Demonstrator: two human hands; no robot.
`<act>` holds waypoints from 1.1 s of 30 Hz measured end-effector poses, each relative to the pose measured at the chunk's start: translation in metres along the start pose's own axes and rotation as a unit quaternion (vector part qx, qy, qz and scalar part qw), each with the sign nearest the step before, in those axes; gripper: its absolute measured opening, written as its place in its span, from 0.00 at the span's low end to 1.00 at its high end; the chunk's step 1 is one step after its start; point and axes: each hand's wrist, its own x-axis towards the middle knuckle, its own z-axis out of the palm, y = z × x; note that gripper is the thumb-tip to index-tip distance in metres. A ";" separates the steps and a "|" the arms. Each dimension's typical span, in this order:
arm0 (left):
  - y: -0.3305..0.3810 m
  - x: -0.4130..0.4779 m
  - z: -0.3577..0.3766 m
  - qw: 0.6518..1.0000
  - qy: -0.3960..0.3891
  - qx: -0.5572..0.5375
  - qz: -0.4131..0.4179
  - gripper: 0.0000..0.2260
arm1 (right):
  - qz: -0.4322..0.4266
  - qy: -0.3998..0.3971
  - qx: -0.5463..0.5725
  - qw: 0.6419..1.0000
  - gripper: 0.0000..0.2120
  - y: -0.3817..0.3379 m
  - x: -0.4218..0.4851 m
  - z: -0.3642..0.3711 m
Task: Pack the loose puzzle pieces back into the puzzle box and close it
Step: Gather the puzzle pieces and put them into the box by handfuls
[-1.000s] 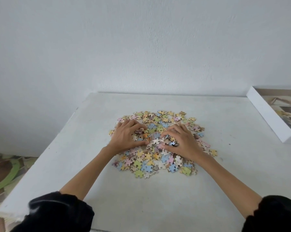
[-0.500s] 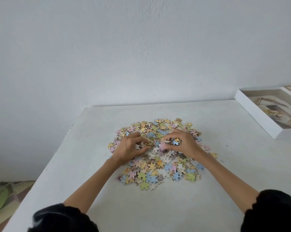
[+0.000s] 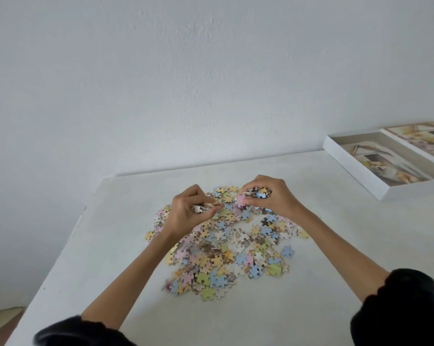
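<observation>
A heap of pastel puzzle pieces (image 3: pixel 226 248) is spread over the middle of the white table (image 3: pixel 323 245). My left hand (image 3: pixel 186 212) is raised a little above the heap's far left part, its fingers closed on a bunch of pieces. My right hand (image 3: pixel 271 196) is lifted over the far right part and grips another bunch. The open white puzzle box (image 3: pixel 383 166) lies at the table's far right, with a picture sheet inside. Its lid (image 3: pixel 423 138) lies beyond it, cut off by the frame edge.
A white wall (image 3: pixel 211 83) rises straight behind the table's far edge. The table's left edge runs diagonally from the far corner toward me, with patterned floor (image 3: pixel 1 318) below it. Black sleeves cover both my forearms near the bottom of the view.
Both hands went from lying flat on the heap to closing on handfuls of pieces and lifting off it. The view tilted upward, so more of the box and lid shows.
</observation>
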 end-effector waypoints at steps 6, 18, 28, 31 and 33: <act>0.015 0.024 0.016 1.000 0.006 0.001 0.018 0.13 | -0.020 0.022 0.008 1.000 0.11 0.006 0.001 -0.039; 0.078 0.106 0.129 0.998 0.037 -0.003 0.044 0.12 | -0.014 0.050 0.040 0.998 0.09 0.056 -0.011 -0.198; 0.128 0.187 0.267 0.997 0.025 -0.051 0.058 0.08 | -0.002 0.093 -0.040 0.995 0.09 0.129 -0.017 -0.328; 0.133 0.204 0.310 0.995 0.002 -0.074 0.063 0.07 | 0.001 0.101 -0.043 0.994 0.09 0.157 -0.012 -0.352; 0.134 0.212 0.336 0.994 -0.017 -0.081 0.065 0.07 | 0.007 0.100 -0.049 0.994 0.10 0.175 -0.007 -0.362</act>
